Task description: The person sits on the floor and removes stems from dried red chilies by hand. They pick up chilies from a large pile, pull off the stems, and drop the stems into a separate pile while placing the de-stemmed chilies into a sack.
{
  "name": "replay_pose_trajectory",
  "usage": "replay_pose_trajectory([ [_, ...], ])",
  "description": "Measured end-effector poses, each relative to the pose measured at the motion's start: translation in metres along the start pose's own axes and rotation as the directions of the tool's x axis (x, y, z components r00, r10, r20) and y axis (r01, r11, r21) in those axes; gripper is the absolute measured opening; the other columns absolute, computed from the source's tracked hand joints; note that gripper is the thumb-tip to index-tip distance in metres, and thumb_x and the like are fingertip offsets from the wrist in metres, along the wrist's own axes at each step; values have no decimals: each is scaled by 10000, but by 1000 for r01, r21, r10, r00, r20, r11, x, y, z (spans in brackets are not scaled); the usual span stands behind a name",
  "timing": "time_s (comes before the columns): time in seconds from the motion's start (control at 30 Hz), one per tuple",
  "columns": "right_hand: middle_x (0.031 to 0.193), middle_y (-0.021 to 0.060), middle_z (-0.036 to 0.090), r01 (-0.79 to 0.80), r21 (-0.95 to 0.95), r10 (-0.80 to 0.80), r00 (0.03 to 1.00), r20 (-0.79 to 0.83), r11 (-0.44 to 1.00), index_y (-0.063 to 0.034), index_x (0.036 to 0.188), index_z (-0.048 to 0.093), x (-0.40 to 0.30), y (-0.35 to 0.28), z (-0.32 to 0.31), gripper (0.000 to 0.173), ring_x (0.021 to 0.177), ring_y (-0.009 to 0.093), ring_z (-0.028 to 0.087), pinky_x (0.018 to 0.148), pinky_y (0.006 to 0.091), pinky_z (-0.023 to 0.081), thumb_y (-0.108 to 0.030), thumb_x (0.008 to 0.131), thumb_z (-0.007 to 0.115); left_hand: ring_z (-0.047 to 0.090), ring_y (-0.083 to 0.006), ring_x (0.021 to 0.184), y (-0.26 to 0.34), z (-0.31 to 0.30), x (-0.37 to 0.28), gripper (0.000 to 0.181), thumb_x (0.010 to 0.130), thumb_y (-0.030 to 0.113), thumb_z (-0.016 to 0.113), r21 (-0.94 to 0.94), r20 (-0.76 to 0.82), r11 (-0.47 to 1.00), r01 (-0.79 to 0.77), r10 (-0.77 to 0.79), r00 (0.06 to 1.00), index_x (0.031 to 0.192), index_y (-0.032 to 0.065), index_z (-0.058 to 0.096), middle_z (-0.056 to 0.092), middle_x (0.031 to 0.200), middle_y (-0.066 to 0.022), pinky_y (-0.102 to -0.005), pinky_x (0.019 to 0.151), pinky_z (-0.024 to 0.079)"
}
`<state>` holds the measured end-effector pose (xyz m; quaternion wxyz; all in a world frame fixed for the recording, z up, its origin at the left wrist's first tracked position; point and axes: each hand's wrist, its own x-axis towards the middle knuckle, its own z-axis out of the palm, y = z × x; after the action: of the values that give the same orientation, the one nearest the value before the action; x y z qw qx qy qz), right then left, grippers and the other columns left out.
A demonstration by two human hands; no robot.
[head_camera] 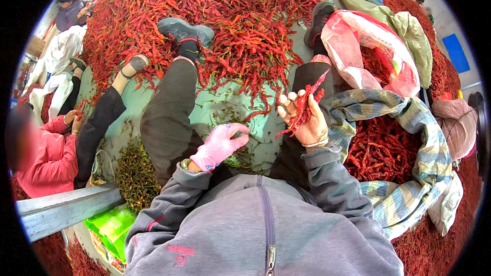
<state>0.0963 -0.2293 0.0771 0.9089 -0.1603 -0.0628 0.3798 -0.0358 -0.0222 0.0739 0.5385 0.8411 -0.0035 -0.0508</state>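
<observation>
My right hand [311, 124], bare and palm up, grips several wrinkled red chilli peppers [304, 111] between thumb and fingers. They rise above my fingertips, and one end hangs below the palm. My left hand [222, 146] wears a pink patterned glove and is held over my lap. Its thumb and fingers curve toward each other across a small gap, with nothing visible between them. Beyond both hands, a large heap of red chillies [245, 42] spreads between and past my feet. Loose green-brown stems [224, 111] litter the pale green floor between my legs.
To my right stands a checked cloth sack [433, 145] with rolled rim, holding chillies [383, 149]. Behind it is an open pink-and-white bag [341, 46]. At left lie a stem pile [136, 176], a wooden beam [69, 207] and a green bag [113, 230]. A co-worker in red [53, 153] sits nearby.
</observation>
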Motion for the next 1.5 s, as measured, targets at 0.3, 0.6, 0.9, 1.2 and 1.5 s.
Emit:
replay_pose_trajectory([
  [0.3, 1155, 115, 542, 7, -53, -4, 998, 68, 999, -108, 1021, 552, 4, 23, 0, 264, 1226, 342, 373, 974, 473, 337, -324, 893, 470, 495, -64, 672, 27, 13, 26, 268, 904, 240, 501, -389, -49, 920, -54, 38, 998, 930, -11, 593, 585, 763, -8, -212, 631, 425],
  [0.6, 1229, 225, 474, -20, -238, 35, 998, 59, 971, -64, 887, 541, 7, 32, 7, 264, 1194, 370, 401, 1010, 478, 277, -316, 874, 463, 524, -62, 713, 26, 32, 47, 199, 888, 181, 533, -430, 97, 899, 84, -47, 994, 936, 2, 603, 601, 766, -22, -235, 633, 447],
  [0.9, 1168, 209, 509, 44, -544, -37, 999, 25, 838, -66, 912, 483, -4, 54, 8, 271, 1091, 311, 494, 924, 435, 389, -335, 894, 459, 531, -97, 782, 8, 55, 34, 147, 783, 118, 624, -498, -66, 866, -51, 21, 998, 866, 0, 598, 600, 769, -38, -303, 702, 455],
  [1.2, 1058, 167, 575, -33, -545, -2, 998, -63, 838, -18, 996, 527, -2, 62, 13, 387, 877, 237, 592, 760, 365, 488, -380, 860, 543, 535, -127, 672, -12, 58, 37, 129, 717, 94, 639, -444, -135, 886, -132, 79, 988, 807, 17, 588, 594, 716, -58, -288, 615, 434],
  [1.5, 733, 25, 588, -21, -676, -256, 916, -308, 737, -43, 909, 555, -1, 65, -18, 93, 603, 113, 548, 537, 237, 433, -112, 848, 540, 555, -323, 756, 9, 40, 23, 144, 712, 145, 600, 172, -445, 980, -102, 170, 879, 772, 37, 524, 564, 783, -136, -381, 642, 441],
])
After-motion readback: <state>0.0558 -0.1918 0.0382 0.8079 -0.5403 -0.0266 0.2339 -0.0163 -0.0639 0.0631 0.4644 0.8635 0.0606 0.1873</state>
